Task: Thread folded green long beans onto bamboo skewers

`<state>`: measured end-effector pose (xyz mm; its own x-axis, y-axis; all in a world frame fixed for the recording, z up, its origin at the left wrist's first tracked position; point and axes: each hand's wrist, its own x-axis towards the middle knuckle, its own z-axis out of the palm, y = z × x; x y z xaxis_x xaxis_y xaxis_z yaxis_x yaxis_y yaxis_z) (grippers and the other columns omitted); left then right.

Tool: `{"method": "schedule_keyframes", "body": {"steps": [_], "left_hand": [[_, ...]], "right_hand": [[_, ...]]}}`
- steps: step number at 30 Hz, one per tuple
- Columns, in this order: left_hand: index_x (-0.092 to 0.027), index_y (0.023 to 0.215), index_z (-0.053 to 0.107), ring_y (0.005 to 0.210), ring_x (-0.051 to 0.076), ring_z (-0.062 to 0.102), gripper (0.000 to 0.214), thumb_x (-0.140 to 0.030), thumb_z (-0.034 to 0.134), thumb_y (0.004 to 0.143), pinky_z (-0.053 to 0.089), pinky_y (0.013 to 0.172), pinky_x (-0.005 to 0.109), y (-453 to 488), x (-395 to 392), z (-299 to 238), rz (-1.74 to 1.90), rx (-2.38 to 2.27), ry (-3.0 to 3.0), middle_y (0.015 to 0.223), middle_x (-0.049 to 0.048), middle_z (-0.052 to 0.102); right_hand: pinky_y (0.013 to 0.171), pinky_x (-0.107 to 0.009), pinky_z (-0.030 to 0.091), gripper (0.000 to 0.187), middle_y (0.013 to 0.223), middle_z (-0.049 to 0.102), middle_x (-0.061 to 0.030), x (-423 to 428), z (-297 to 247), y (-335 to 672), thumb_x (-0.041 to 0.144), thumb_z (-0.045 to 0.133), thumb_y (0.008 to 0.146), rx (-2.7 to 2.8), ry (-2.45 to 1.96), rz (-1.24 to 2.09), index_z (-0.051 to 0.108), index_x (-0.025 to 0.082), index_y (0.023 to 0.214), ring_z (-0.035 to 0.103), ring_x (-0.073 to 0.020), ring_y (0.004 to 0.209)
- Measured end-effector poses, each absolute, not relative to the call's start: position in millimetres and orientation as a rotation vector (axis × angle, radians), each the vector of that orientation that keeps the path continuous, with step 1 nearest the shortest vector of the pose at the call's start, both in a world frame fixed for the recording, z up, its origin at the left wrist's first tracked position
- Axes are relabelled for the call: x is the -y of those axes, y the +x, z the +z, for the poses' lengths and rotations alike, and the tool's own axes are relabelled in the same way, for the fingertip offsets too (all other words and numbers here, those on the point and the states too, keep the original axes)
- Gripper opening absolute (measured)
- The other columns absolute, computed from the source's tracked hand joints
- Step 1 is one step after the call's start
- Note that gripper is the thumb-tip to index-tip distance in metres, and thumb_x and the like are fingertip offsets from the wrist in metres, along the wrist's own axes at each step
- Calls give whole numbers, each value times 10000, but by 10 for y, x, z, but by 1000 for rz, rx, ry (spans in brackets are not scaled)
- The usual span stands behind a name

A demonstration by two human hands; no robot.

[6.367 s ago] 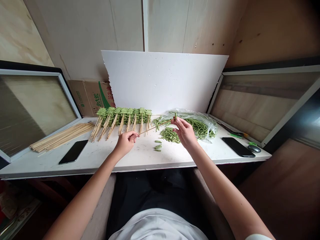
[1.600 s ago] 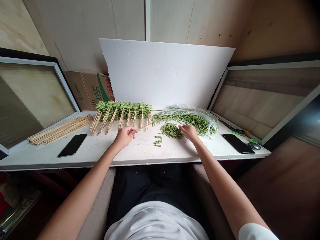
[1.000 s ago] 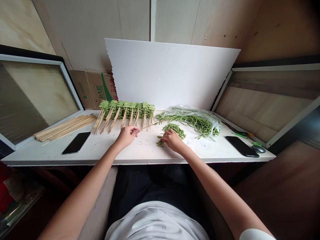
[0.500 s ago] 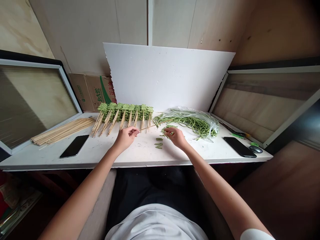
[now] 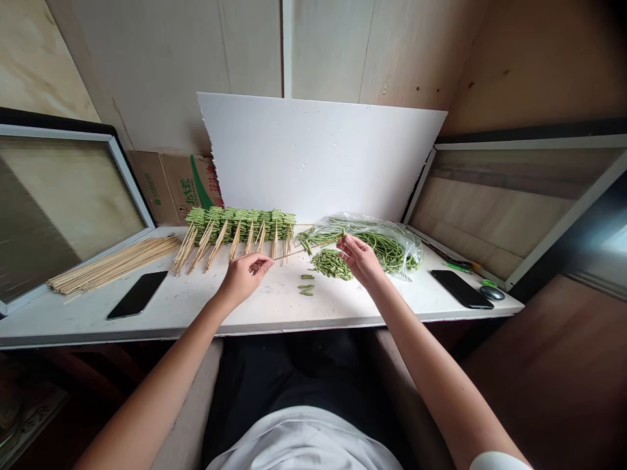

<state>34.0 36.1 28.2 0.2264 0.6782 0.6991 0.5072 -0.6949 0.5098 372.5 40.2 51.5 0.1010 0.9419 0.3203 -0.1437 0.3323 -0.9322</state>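
Observation:
My left hand (image 5: 246, 275) pinches the near end of a thin bamboo skewer (image 5: 294, 252), which slants up to the right above the table. My right hand (image 5: 359, 256) is closed on a short piece of green bean (image 5: 343, 233) at the skewer's far end; whether the tip has pierced it I cannot tell. Below and left of that hand lies a heap of cut bean pieces (image 5: 331, 264), with several loose pieces (image 5: 306, 285) nearer me. Behind my left hand, skewered beans (image 5: 240, 223) are stacked in a row, their bare sticks pointing towards me.
Long uncut beans (image 5: 389, 251) lie in a clear plastic bag at the back right. Bare skewers (image 5: 115, 264) and a phone (image 5: 138, 295) are on the left. Another phone (image 5: 461, 288) and a dark round object (image 5: 492, 293) lie right. A white board (image 5: 318, 156) stands behind.
My right hand has risen from the heap of cut pieces to the skewer's far end, bringing a bean piece. My left hand still grips the skewer. The view has shifted slightly.

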Motion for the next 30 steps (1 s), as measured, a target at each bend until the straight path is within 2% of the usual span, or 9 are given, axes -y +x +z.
{"method": "schedule_keyframes", "body": {"steps": [4,8,22,26,30], "left_hand": [[-195,953,795,769,210,715,276,-445,680,977,555,700,302,349,-353,279,1480,-1149,2331,895,93,793],[-195,941,797,761,206,712,267,-436,686,974,549,697,301,360,-344,281,1484,-1149,2328,886,89,792],[-173,919,816,710,184,686,285,-421,688,976,518,640,277,350,-317,333,1479,-1090,2356,850,86,794],[-169,898,815,652,161,637,273,-397,688,980,475,586,263,332,-294,394,1478,-1025,2407,786,66,772],[-169,871,801,620,143,595,257,-373,690,981,446,568,258,317,-278,439,1487,-994,2423,769,51,754]], "right_hand": [[879,-363,606,495,1216,777,-99,-365,535,3700,673,818,760,1204,-842,1013,735,257,1017,679,-316,1285],[866,-354,615,450,1226,784,-95,-345,538,3673,603,869,743,1181,-764,1076,746,261,1008,673,-324,1310],[744,-273,616,361,1080,827,-71,-357,525,3697,509,932,713,1094,-717,1132,806,259,940,736,-291,1203],[774,-256,595,278,1041,832,-69,-359,525,3723,468,933,736,1097,-706,1130,828,254,878,750,-266,1155],[840,-294,591,242,1024,835,-77,-347,551,3728,415,948,726,1107,-694,1105,838,248,863,754,-264,1130]]}}
